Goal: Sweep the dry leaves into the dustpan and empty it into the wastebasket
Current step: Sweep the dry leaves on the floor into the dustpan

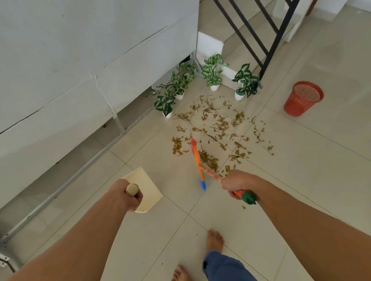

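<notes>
bare feet [196, 262] on pale tiles [323, 170], left grip [129, 197] clamped on dustpan [147, 191], right grip [236, 184] on broom [197, 162], leaves [218, 129] scattered

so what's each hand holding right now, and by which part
The left hand grips the dustpan by the top of its wooden handle. The right hand grips the broom near the upper end of its orange handle.

Bare floor [323, 170] lies open on the right, between the scattered dry leaves [216, 132] and the red wastebasket [302, 98], which stands well apart from them. Four potted plants [212, 71] ring the leaves' far edge, with a black railing [267, 37] just behind the rightmost one. A white wall unit [56, 86] closes the left side, and near tiles are bare beside two bare feet [214, 239]
</notes>
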Tool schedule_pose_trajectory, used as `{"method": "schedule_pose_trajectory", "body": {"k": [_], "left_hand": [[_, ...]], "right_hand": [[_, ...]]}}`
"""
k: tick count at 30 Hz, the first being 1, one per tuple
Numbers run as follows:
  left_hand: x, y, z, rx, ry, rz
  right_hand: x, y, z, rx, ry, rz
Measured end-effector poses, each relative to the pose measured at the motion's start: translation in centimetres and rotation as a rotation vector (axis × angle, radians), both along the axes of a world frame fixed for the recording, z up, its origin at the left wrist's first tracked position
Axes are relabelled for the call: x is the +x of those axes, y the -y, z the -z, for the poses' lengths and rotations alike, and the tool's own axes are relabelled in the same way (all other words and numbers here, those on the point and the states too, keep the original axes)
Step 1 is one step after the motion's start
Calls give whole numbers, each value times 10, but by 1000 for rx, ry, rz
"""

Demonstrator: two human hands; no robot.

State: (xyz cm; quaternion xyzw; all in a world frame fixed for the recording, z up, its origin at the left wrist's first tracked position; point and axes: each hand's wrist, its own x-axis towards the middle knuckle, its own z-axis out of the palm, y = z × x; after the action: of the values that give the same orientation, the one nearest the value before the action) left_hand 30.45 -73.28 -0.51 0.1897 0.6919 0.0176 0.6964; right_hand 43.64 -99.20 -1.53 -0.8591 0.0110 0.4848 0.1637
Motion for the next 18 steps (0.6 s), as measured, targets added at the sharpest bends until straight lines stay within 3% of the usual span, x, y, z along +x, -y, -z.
{"method": "schedule_pose_trajectory", "body": {"k": [13,18], "left_hand": [[55,-18,-18,18,-35,-91],[97,-23,-16,4,-41,-95]], "right_hand": [[67,-63,36,302,-397,361],[129,-44,20,322,-422,417]]}}
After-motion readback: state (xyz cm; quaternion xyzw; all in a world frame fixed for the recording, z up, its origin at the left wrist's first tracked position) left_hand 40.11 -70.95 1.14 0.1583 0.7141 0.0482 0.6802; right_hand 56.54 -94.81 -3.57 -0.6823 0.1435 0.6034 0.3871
